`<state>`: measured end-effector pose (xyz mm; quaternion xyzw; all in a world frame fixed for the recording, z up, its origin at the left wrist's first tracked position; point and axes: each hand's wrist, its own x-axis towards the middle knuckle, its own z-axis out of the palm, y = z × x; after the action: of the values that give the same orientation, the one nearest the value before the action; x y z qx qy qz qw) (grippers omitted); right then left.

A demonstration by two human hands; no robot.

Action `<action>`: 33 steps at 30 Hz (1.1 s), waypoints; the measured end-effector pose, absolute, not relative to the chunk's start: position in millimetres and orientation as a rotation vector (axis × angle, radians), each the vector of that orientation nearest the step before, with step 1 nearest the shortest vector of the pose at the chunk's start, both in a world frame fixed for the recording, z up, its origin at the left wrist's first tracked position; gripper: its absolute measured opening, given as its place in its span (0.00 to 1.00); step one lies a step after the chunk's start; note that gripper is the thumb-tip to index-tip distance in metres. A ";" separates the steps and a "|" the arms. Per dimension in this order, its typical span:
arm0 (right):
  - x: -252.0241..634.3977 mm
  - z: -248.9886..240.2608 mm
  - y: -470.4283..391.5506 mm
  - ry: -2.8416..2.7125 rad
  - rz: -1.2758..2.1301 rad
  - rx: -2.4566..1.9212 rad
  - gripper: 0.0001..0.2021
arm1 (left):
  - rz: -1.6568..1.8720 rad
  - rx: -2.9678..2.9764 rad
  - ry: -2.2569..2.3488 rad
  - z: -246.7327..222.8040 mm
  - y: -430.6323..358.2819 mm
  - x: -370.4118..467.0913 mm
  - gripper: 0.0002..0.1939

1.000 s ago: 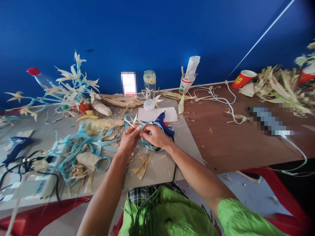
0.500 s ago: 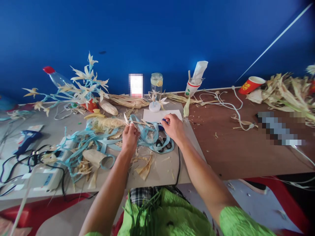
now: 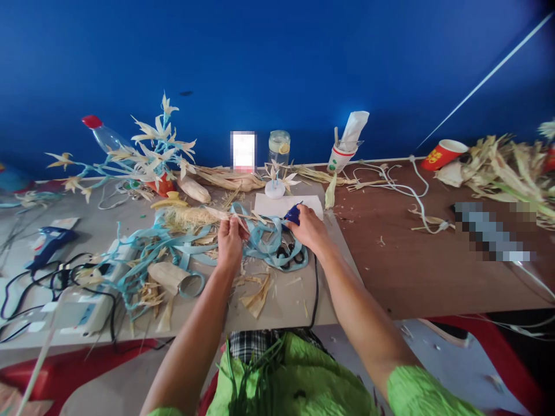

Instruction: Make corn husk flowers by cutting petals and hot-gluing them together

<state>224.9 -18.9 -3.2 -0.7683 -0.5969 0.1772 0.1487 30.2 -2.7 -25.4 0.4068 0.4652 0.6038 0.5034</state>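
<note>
My left hand (image 3: 230,241) pinches a pale pointed strip of corn husk (image 3: 219,214), its tip pointing left. In my right hand (image 3: 309,227) is a small dark blue object (image 3: 293,215), held near the front edge of a white sheet (image 3: 281,204). Light blue ribbon (image 3: 264,237) lies coiled between and under my hands. Black-handled scissors (image 3: 285,252) rest among its loops. Just beyond the hands, a small husk flower stands in a round white base (image 3: 274,189).
Husk flowers on blue stems (image 3: 156,150) stand back left. A blue glue gun (image 3: 52,242) and power strip (image 3: 93,309) lie left. Behind are a lidded jar (image 3: 278,147) and a white cup (image 3: 338,157). Husks (image 3: 503,167) and a red cup (image 3: 444,154) lie right.
The husk strip in my left hand has tipped from upright to nearly flat, pointing left. More of the blue object now shows in my right hand, which has shifted slightly. The view has moved a little.
</note>
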 end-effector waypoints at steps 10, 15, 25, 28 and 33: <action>229.1 16.4 -36.3 -1.977 0.586 -2.308 0.40 | 1.377 0.751 1.065 -19.6 0.1 30.7 0.13; 230.0 15.1 -37.3 -1.989 0.545 -2.400 0.41 | 1.385 0.874 1.110 -19.6 -2.2 28.9 0.11; 240.8 13.7 -31.3 -1.817 0.670 -2.278 0.33 | 1.343 1.064 1.237 -15.6 -5.1 28.0 0.09; 238.1 14.5 -31.5 -1.778 0.549 -2.369 0.25 | 1.341 1.056 1.240 -14.1 -5.5 28.2 0.08; 226.9 14.7 -36.9 -1.922 0.430 -2.429 0.21 | 1.349 1.046 1.241 -10.4 -6.2 28.7 0.07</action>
<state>226.9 -36.9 14.7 -0.7767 -0.6146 0.1376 0.0075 28.7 -6.2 -10.4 0.4312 0.5117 0.5560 0.4931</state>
